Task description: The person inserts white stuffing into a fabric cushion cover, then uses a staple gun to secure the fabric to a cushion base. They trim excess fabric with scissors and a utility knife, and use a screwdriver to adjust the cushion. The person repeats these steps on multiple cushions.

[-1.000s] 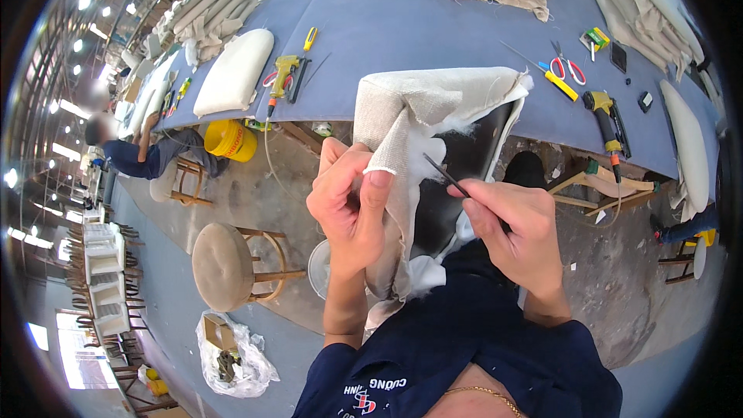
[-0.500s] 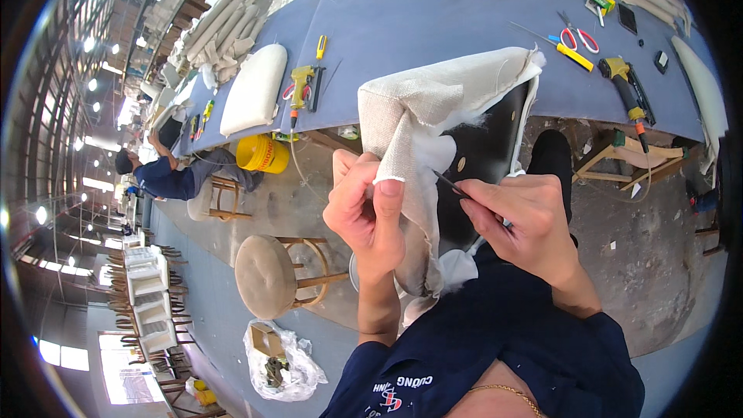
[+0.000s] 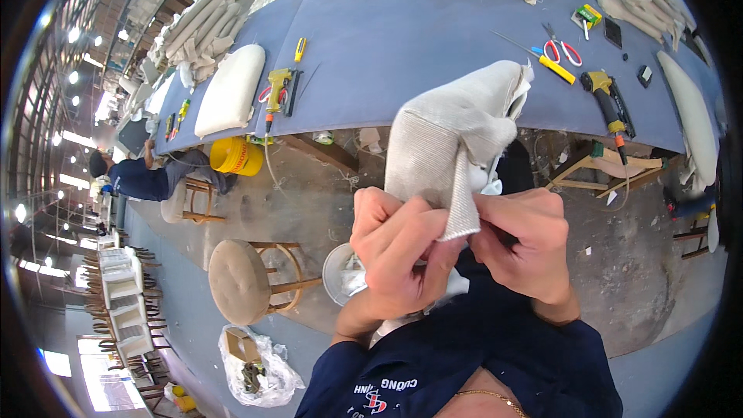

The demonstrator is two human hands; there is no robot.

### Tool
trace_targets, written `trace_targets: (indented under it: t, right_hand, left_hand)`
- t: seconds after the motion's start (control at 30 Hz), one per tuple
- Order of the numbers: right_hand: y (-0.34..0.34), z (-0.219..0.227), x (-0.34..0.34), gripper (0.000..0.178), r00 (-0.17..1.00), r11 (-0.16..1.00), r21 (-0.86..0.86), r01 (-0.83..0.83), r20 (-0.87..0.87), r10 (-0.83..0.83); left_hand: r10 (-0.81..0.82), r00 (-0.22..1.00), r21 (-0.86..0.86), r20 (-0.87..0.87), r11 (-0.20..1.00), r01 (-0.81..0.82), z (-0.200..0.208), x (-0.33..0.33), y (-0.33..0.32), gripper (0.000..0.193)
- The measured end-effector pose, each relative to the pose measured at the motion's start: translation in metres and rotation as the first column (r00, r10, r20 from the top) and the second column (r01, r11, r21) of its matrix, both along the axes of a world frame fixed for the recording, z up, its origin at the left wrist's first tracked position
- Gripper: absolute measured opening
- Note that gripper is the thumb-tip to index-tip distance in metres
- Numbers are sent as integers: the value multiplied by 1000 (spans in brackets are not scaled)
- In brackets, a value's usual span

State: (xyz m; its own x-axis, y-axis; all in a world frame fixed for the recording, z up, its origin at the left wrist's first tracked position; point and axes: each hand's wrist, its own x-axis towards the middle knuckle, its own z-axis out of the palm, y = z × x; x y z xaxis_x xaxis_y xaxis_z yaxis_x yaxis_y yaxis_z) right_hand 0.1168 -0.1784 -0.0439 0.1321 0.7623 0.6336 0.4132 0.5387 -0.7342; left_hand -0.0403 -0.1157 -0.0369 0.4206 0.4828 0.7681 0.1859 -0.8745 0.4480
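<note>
Before the near edge of the long blue-grey worktable (image 3: 364, 39), hold the beige woven-fabric padded piece (image 3: 429, 143) with left hand (image 3: 406, 244) and right hand (image 3: 522, 240), fingers of both clamped on the narrow fabric flap (image 3: 463, 213). Appears largely covered; not yet closed at the flap.

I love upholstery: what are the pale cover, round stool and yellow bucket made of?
Pale cover: matt woven fabric, by its ribbed weave. Round stool: probably fabric over padding, given its dull, soft-looking top; brown legs look wooden. Yellow bucket: likely plastic, smooth-walled and brightly coloured.
</note>
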Motion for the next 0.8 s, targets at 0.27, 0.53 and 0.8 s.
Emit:
trace_targets:
  t: [0.27, 0.53, 0.8]
  right_hand:
    - [-23, -14, 25, 8, 997, 997, 38, -71, 23, 70]
    - [-12, -8, 4, 15, 984, 994, 78, 81, 153, -93]
    - [-15, -3, -18, 23, 916, 916, -8, 400, 44, -399]
  left_hand:
    - [-305, 952, 53, -6, 951, 305, 10, 9, 23, 25]
    - [-722, 631, -188, 284, 603, 775, 10, 45, 116, 57]
    - [-789, 512, -329, 339, 410, 851, 10, 49, 108, 47]
